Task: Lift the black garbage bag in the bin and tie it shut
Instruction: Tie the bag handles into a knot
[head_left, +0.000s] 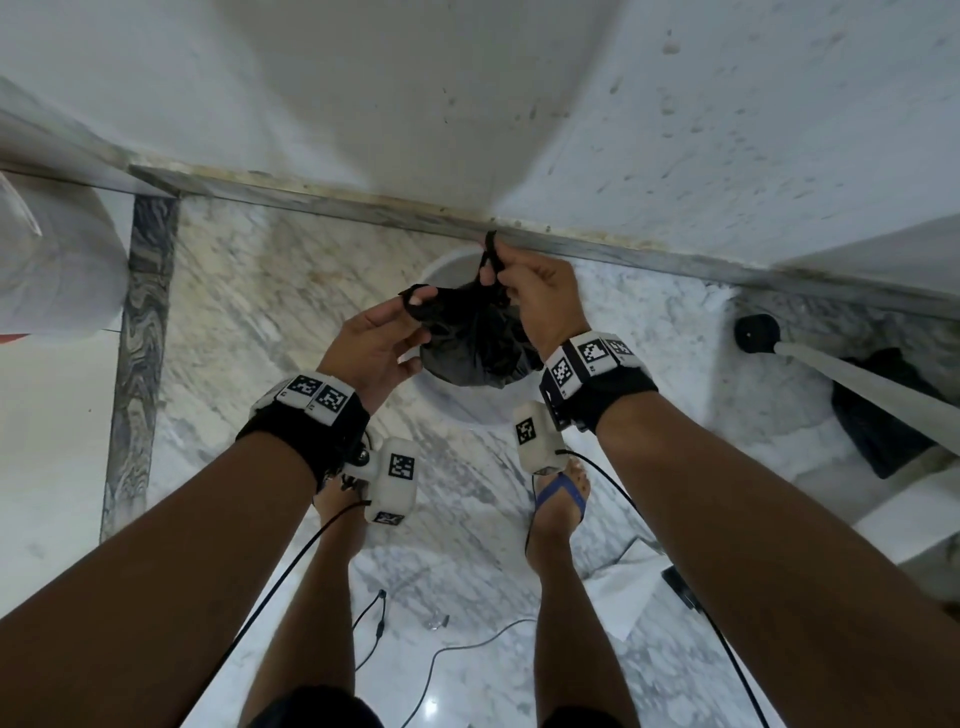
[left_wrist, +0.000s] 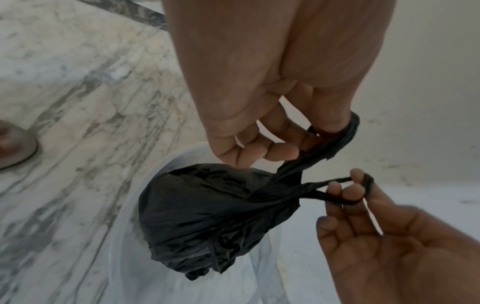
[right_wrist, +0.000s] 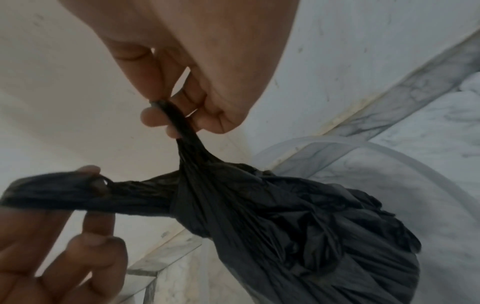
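The black garbage bag (head_left: 467, 343) hangs bunched just above the round white bin (head_left: 441, 270), with its two ends crossed into a knot at its neck (right_wrist: 187, 205). My left hand (head_left: 415, 301) pinches the wider end of the bag (left_wrist: 345, 133) out to the left. My right hand (head_left: 493, 270) holds the thin end (left_wrist: 337, 185), looped over its fingers, up toward the wall. In the right wrist view my right hand (right_wrist: 161, 115) pinches that strand and my left hand (right_wrist: 96, 185) holds the broad strip. In the left wrist view the bin (left_wrist: 124, 226) sits under the bag.
The bin stands on a marble floor (head_left: 260, 291) in a wall corner with a grey skirting (head_left: 311, 192). A black round object on a pale pole (head_left: 756, 332) and a dark cloth (head_left: 883, 415) lie to the right. Cables (head_left: 467, 644) trail by my feet (head_left: 561, 499). A white cylinder (head_left: 52, 260) stands left.
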